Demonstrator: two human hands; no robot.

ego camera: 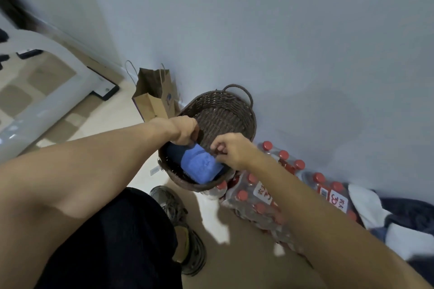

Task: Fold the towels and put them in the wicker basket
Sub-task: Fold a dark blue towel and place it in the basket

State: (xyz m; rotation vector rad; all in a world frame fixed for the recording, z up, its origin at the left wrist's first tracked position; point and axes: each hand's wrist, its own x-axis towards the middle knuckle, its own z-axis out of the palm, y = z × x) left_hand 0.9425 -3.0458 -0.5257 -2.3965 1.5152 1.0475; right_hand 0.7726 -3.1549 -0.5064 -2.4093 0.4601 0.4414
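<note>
inside wicker basket (225, 110): blue towel (199, 164)

folded blue towel (199, 165) in dark brown wicker basket (225, 110) against wall | brown paper bag (152, 98) left of basket | shrink-wrapped red-capped bottles (258, 202) right, on floor

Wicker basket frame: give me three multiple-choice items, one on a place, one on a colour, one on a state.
1. Where does the brown paper bag stand?
A. inside the basket
B. on the floor left of the wicker basket
C. on the bottles

2. What colour is the towel in the basket?
A. blue
B. yellow
C. red

3. How is the basket?
A. upside down
B. lidded
C. tilted, open toward the camera

Key: B, it stands by the wall; A, blue cloth shows inside; C, its inside weave faces us.
</note>
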